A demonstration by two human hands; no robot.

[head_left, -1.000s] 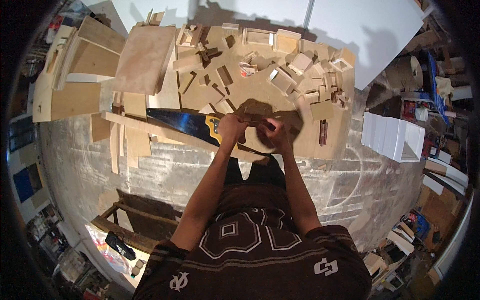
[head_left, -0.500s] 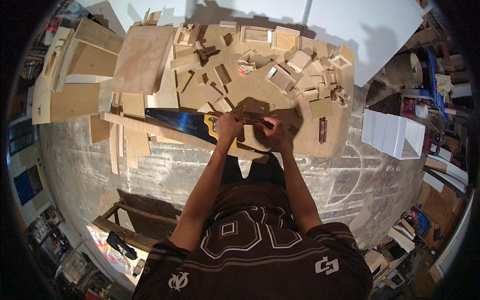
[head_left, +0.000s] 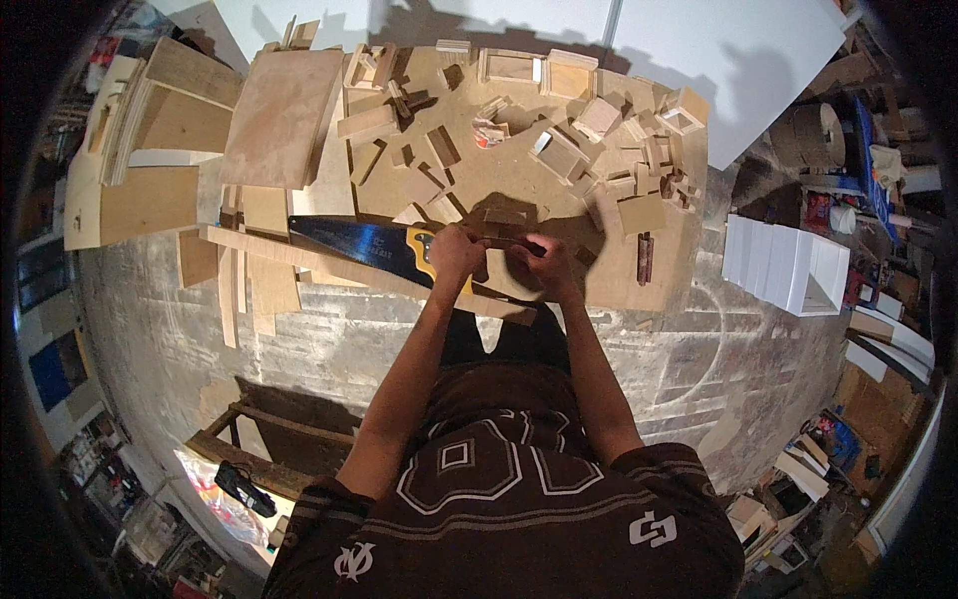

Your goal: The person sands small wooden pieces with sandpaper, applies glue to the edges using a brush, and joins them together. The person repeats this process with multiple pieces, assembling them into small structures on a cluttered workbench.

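Near the front edge of the board, my left hand [head_left: 459,252] and my right hand [head_left: 549,266] are close together, fingers closed in a pinch. A thin, dark-looking sliver [head_left: 503,242] spans between the fingertips; shadow hides its kind. Just left of my left hand lies a handsaw [head_left: 364,244] with a dark blue blade and a yellow and black handle; the hand overlaps part of the handle. The saw rests across a long wooden strip [head_left: 299,262]. Beyond my fingertips a small wooden block [head_left: 504,218] sits in my shadow.
Many small wooden blocks and box-like pieces [head_left: 559,155] cover the plywood board [head_left: 479,185]. A large wood panel [head_left: 282,120] lies at the left, beside stacked plywood [head_left: 150,205]. A reddish-brown piece [head_left: 645,260] lies right. A white box [head_left: 786,266] stands on the concrete floor.
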